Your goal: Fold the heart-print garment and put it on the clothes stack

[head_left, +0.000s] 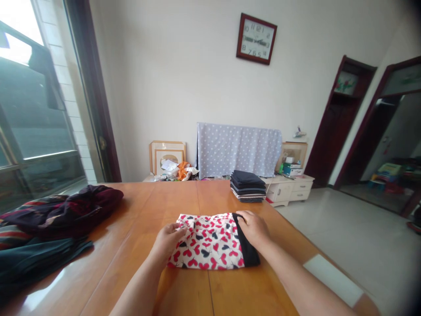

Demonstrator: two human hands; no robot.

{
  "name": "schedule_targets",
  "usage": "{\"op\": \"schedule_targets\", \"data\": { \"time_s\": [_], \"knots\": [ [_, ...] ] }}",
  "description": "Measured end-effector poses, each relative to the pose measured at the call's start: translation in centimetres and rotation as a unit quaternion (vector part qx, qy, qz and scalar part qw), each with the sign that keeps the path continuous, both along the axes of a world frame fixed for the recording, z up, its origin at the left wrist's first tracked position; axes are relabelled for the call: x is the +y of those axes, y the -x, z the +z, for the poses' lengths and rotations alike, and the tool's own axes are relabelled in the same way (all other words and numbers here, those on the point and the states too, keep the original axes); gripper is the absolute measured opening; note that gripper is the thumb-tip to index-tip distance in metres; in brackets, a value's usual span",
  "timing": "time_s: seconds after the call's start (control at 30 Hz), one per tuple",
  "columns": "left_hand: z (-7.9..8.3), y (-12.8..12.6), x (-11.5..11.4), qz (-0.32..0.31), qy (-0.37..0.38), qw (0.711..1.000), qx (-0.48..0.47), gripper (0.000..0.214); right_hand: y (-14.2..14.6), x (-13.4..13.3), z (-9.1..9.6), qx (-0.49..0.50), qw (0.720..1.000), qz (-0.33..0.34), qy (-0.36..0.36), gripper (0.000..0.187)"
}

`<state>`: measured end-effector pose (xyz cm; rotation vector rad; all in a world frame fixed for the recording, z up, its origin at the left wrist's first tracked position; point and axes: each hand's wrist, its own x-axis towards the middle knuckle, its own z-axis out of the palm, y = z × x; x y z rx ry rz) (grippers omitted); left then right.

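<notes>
Folded white cloth with red and navy hearts (210, 245) lies on wooden worktop (148, 206) between both sets of fingers. Fingers of left hand (168, 239) closed, pinching its left edge. The right hand (254, 228) is palm-down on the black band (246, 248), fingertips hidden, grip unclear.

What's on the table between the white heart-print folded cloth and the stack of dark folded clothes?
Nothing: in the head view, only bare orange wooden tabletop separates the white heart-print folded cloth from the stack of dark folded clothes.
</notes>
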<state>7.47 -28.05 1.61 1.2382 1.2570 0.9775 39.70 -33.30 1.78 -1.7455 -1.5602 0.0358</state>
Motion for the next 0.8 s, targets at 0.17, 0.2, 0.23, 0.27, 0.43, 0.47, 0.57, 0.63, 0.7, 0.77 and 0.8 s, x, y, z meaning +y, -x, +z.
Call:
{"op": "schedule_targets", "data": {
  "time_s": [0.17,0.2,0.23,0.27,0.43,0.47,0.57,0.63,0.7,0.77,0.8],
  "knots": [
    [0.0,-0.2,-0.2,0.009,-0.052,0.996,0.077,0.023,-0.6,-0.4,-0.2,-0.016,0.999,-0.032,-0.022,0.035],
    [0.0,-0.3,-0.2,0.011,-0.057,0.995,0.078,0.022,-0.6,-0.5,-0.2,-0.009,0.999,-0.029,-0.028,0.034],
    [0.1,-0.4,-0.3,0.012,-0.062,0.996,0.071,0.021,-0.4,-0.7,-0.2,0.005,0.999,-0.023,-0.033,0.032],
    [0.1,-0.4,-0.4,0.012,-0.065,0.996,0.054,0.02,-0.2,-1.0,-0.1,0.026,0.999,-0.016,-0.037,0.03],
    [0.6,-0.1,-1.0,-0.008,-0.057,0.994,-0.092,0.027,1.2,-3.2,0.6,0.213,0.976,0.023,-0.04,0.024],
    [0.8,0.1,-1.2,-0.018,-0.049,0.991,-0.12,0.03,1.4,-3.9,0.8,0.253,0.966,0.037,-0.041,0.024],
    [1.4,0.6,-1.5,-0.065,-0.02,0.983,-0.171,0.039,1.7,-6.1,1.5,0.328,0.94,0.08,-0.043,0.025],
    [1.8,0.7,-1.6,-0.083,-0.006,0.983,-0.163,0.04,1.6,-7.6,1.8,0.342,0.934,0.096,-0.042,0.025],
    [2.2,0.6,-1.9,-0.085,0.007,0.989,-0.125,0.038,1.5,-8.9,2.0,0.343,0.932,0.107,-0.04,0.026],
    [3.0,0.4,-2.4,-0.089,0.021,0.993,-0.074,0.036,1.3,-10.2,2.1,0.343,0.931,0.119,-0.036,0.025],
    [3.5,0.4,-2.7,-0.097,0.027,0.994,-0.052,0.035,1.3,-10.8,2.2,0.343,0.93,0.126,-0.033,0.024]
  ]
}}
